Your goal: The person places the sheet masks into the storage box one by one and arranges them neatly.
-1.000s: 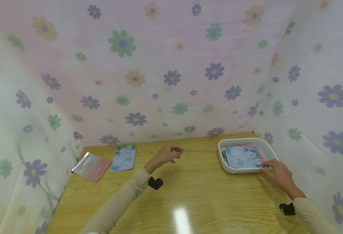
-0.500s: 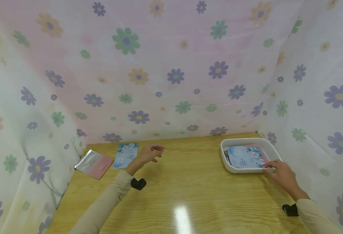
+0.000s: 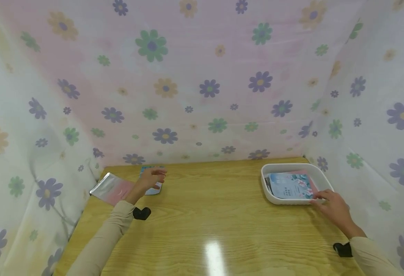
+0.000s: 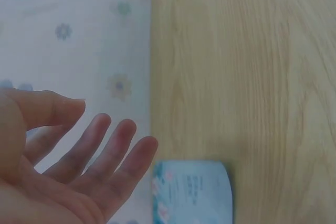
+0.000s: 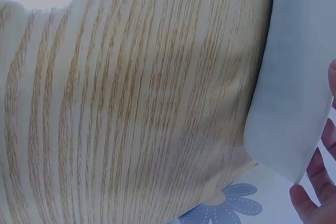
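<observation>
My left hand (image 3: pixel 150 179) hovers with loosely bent fingers and nothing in them. Below it, in the head view, lies a blue floral sachet (image 3: pixel 155 189), partly covered by the hand; the left wrist view shows the sachet (image 4: pixel 194 192) beyond the fingertips. Left of that, a pink and silver sachet (image 3: pixel 113 189) lies flat, its right end behind my wrist. With thumb and fingers my right hand (image 3: pixel 334 211) grips the near right rim of a white plastic tray (image 3: pixel 269 196). Inside the tray another blue floral sachet (image 3: pixel 288 186) lies over a pink one (image 3: pixel 313 184).
The wooden table (image 3: pixel 215 218) spreads between the two hands. Flower-printed cloth (image 3: pixel 208 115) rises behind its back edge and along both sides. A black band piece (image 3: pixel 141 213) shows at the left wrist, and a similar piece (image 3: pixel 343 249) at the right.
My left hand has moved left, from the middle of the table to over the blue sachet. The right hand stays at the tray's rim. The head view has shifted slightly.
</observation>
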Motion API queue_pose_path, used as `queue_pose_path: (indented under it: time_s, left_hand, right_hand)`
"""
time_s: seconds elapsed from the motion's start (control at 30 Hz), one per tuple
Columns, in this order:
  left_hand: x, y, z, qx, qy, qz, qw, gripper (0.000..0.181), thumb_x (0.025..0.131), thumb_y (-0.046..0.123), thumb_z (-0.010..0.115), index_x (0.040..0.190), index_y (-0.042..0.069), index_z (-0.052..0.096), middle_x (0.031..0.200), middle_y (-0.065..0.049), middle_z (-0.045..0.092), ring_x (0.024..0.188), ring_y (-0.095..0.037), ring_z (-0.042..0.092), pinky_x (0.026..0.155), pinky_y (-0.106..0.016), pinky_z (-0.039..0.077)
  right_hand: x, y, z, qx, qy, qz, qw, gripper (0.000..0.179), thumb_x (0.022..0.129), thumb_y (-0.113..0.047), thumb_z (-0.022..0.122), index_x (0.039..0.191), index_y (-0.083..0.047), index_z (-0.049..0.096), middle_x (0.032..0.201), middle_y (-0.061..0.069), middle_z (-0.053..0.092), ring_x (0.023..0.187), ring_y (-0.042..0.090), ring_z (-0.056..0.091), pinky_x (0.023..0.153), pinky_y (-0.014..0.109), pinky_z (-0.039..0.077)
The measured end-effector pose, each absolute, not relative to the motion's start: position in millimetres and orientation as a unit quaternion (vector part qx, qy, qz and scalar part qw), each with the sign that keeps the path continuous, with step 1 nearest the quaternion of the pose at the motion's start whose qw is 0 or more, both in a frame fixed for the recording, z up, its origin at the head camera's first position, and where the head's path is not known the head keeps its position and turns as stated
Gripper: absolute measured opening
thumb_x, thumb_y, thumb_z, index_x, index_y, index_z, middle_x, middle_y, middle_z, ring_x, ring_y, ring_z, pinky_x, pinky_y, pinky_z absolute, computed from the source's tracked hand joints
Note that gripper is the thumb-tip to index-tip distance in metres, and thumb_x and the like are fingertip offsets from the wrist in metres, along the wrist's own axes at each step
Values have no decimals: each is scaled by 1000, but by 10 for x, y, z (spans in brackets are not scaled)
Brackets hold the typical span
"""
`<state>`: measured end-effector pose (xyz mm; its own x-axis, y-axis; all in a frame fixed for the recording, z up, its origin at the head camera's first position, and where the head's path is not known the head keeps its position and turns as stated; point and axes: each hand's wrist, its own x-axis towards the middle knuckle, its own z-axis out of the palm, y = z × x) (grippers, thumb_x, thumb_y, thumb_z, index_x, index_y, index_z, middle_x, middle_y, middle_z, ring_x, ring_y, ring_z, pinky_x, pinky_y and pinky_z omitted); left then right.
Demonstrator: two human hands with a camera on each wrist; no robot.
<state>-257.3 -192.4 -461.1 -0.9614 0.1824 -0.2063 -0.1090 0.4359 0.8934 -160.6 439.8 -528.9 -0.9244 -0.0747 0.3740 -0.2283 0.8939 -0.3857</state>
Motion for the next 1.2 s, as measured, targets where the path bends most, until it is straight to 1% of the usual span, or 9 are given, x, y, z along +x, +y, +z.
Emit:
queue_pose_path:
  time_s: [0.17, 0.27, 0.37, 0.53, 0.63, 0.8, 0.97, 1.03, 1.2]
  left_hand:
    - [-2600, -2144, -4673, 0, 831, 540, 134, 36, 97, 14, 52, 129, -3, 52, 131, -26, 49, 110, -44, 53, 79, -48, 54]
    - [-2619, -2266, -4709, -14, 828, 544, 134, 38, 98, 14, 50, 132, -3, 49, 134, -28, 46, 113, -45, 50, 83, -51, 51]
    - [-2645, -2367, -4751, -32, 826, 548, 129, 41, 97, 14, 50, 134, -3, 47, 136, -29, 43, 115, -44, 49, 86, -51, 50]
    - [-2633, -2491, -4824, -61, 824, 550, 122, 43, 97, 12, 48, 136, -5, 43, 136, -30, 42, 116, -45, 48, 90, -54, 46]
    - [-2600, -2548, -4854, -73, 823, 552, 114, 43, 97, 11, 47, 136, -7, 43, 134, -32, 43, 116, -47, 47, 91, -56, 45]
    - [-2530, -2624, -4886, -85, 822, 556, 93, 44, 96, 10, 49, 135, -9, 44, 131, -33, 45, 114, -47, 48, 89, -56, 46]
    - [-2483, -2705, -4955, -94, 823, 555, 73, 43, 94, 9, 49, 132, -11, 46, 122, -34, 49, 102, -40, 53, 84, -53, 50]
    - [-2470, -2741, -4996, -100, 822, 556, 69, 43, 94, 8, 49, 131, -12, 46, 120, -33, 49, 100, -39, 53, 83, -53, 50]
    - [-2431, -2784, -5122, -120, 834, 535, 63, 41, 94, 8, 49, 129, -14, 47, 123, -35, 48, 106, -46, 52, 86, -52, 49]
  right_hand:
    - [-1601, 4416, -5297, 86, -954, 221, 186, 16, 72, -14, 82, 78, -6, 69, 85, 15, 63, 77, 36, 56, 63, 45, 40]
    - [-1620, 4425, -5290, 97, -951, 219, 197, 16, 72, -12, 81, 78, -5, 69, 83, 14, 63, 76, 35, 56, 63, 43, 40]
    - [-1640, 4427, -5274, 100, -949, 218, 205, 16, 72, -12, 81, 79, -4, 69, 83, 14, 63, 76, 35, 56, 63, 43, 39]
    - [-1643, 4430, -5257, 92, -951, 218, 201, 16, 72, -12, 81, 78, -5, 69, 83, 15, 63, 77, 36, 56, 63, 44, 39]
    - [-1633, 4431, -5262, 91, -953, 213, 197, 16, 72, -15, 81, 77, -7, 68, 83, 14, 62, 75, 35, 55, 60, 42, 40]
    - [-1626, 4426, -5274, 80, -956, 210, 189, 17, 73, -17, 82, 76, -8, 68, 82, 13, 62, 74, 34, 55, 58, 42, 40]
    - [-1632, 4421, -5288, 70, -958, 212, 181, 17, 73, -18, 82, 77, -8, 69, 84, 14, 63, 77, 35, 56, 60, 44, 41]
    - [-1635, 4416, -5291, 71, -958, 212, 179, 17, 73, -17, 82, 77, -7, 69, 85, 15, 63, 77, 36, 56, 60, 45, 41]
    - [-1632, 4393, -5293, 74, -958, 210, 180, 17, 73, -17, 81, 78, -6, 69, 86, 16, 63, 78, 37, 57, 61, 47, 42]
